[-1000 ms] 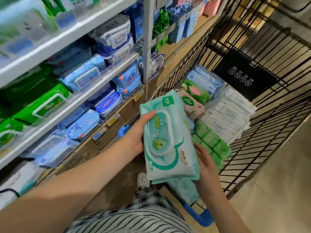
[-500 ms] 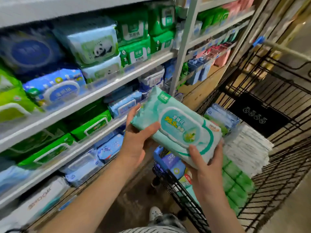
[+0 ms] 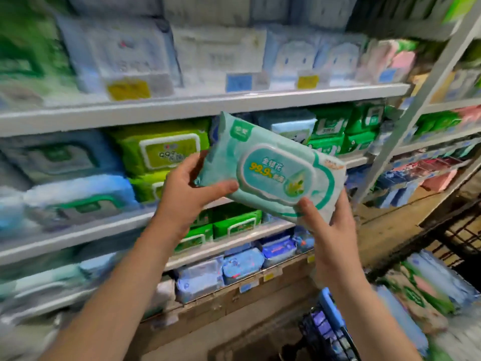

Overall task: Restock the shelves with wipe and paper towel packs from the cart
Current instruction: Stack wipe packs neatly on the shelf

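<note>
The mint-green wipe pack (image 3: pixel 273 175) is up in the air in front of the shelving, tilted with its left end high and its right end low, lid label facing us. The left hand (image 3: pixel 187 191) wraps the left end, thumb across the front and fingers behind. The right hand (image 3: pixel 331 227) cups the lower right corner, thumb pressed on the face. Both hands are curled round this one pack and hold nothing else.

The trouble I'd expect is at the shelf. The bag looks soft and slick, so if one hand lets go early it could sag and slide out of the other. The bay behind it also looks full, with lime-green packs (image 3: pixel 161 152) at nine o'clock of it and dark green packs (image 3: pixel 335 131) at one o'clock. Pushed in hard, it could knock a neighbour off the edge. The view is smeared, so I can't make out a free slot.

The top shelf (image 3: pixel 182 108) at twelve o'clock carries pale white and blue packs (image 3: pixel 216 53) behind price tags (image 3: pixel 128 88). At six o'clock there are more green packs (image 3: pixel 234 226), and blue packs (image 3: pixel 239 264) sit below those. The cart (image 3: pixel 328 304) at five o'clock holds further packs (image 3: pixel 421 293), green and pink, too blurred to read.
</note>
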